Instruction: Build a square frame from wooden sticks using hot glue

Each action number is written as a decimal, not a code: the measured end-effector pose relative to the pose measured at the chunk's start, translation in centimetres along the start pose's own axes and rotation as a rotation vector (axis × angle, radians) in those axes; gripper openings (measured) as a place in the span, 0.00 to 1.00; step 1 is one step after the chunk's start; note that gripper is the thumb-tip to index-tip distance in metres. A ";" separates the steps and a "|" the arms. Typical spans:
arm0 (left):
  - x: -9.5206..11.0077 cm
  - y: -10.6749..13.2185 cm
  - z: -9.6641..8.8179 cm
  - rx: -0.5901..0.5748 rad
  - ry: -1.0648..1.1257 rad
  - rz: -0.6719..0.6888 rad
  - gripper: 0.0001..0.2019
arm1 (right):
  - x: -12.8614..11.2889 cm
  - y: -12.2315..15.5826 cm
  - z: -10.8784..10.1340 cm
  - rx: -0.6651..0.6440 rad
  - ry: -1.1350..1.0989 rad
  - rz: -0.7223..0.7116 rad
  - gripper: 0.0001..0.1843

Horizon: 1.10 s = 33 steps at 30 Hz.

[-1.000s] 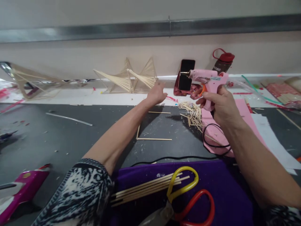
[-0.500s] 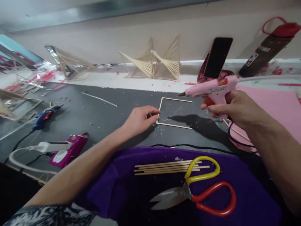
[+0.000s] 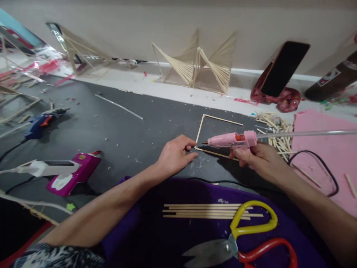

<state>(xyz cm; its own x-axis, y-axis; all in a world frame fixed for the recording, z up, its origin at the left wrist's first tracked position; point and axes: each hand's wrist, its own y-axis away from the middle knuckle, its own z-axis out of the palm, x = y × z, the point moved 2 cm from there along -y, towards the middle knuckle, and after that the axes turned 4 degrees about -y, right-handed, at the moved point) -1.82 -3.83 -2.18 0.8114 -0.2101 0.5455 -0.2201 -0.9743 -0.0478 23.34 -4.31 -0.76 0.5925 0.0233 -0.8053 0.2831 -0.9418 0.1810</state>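
My right hand (image 3: pixel 260 160) grips a pink hot glue gun (image 3: pixel 227 140), its metal nozzle pointing left, close to the near corner of a three-sided stick frame (image 3: pixel 199 132). A long clear glue stick (image 3: pixel 306 133) sticks out of the gun's back. The thin wooden sticks lie flat on the grey table, with the right side of the shape unclosed. At that near corner, my left hand (image 3: pixel 177 154) has its thumb and forefinger closed around the joint. Part of the near stick is hidden behind my right fingers.
Several loose sticks (image 3: pixel 206 211) and scissors (image 3: pixel 237 245) with yellow and red handles lie on purple cloth (image 3: pixel 145 230). Twisted stick models (image 3: pixel 192 69) stand along the wall beside a propped phone (image 3: pixel 286 69). Cut stick pieces (image 3: pixel 276 134) border a pink sheet (image 3: pixel 320 163). A blue glue gun (image 3: pixel 41 124) lies left.
My right hand has lowered the glue gun leftward, bringing its nozzle to the near corner of the frame. My left hand stays at that corner. The view has shifted.
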 end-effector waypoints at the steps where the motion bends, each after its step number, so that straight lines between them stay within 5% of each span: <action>1: -0.1 -0.1 0.0 -0.005 -0.001 -0.009 0.10 | 0.0 -0.1 0.2 -0.004 0.029 -0.011 0.27; 33: -0.4 -0.8 0.0 -0.078 0.026 -0.028 0.08 | -1.7 -0.4 1.7 0.000 0.278 -0.181 0.22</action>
<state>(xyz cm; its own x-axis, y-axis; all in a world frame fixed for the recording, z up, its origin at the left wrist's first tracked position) -2.00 -2.98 -2.32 0.8037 -0.1800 0.5672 -0.2402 -0.9702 0.0324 20.95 -4.58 -0.37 0.7160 0.2806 -0.6392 0.4023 -0.9142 0.0493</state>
